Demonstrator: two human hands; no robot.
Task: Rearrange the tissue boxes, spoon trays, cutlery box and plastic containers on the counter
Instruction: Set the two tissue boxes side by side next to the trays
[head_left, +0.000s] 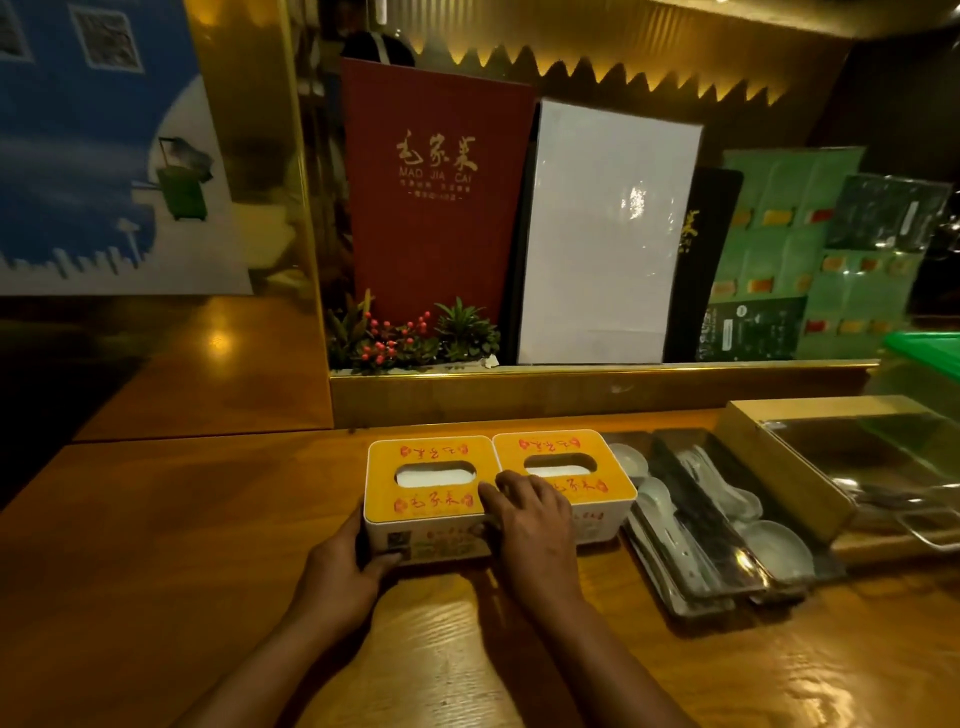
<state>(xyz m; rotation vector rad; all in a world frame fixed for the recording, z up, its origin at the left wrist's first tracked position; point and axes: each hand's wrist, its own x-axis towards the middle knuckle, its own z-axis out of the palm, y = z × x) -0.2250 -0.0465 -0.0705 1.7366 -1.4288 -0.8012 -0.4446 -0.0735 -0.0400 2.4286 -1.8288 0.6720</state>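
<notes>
Two white tissue boxes with orange lids stand side by side on the wooden counter (208, 545). My left hand (345, 564) grips the near left corner of the left tissue box (428, 501). My right hand (530, 519) rests where the two boxes meet, fingers on the left box's lid, covering part of the right tissue box (566, 467). To the right lie two dark spoon trays (691, 530) with several white spoons. Further right stands a wooden cutlery box (789, 467) with a clear lid. A green-lidded plastic container (924, 358) shows at the right edge.
Behind the counter a raised ledge (597, 384) holds a red menu (436, 197), a white board (602, 234), dark and green menus, and a small plant (410, 338). A gold pillar (260, 208) stands at the left.
</notes>
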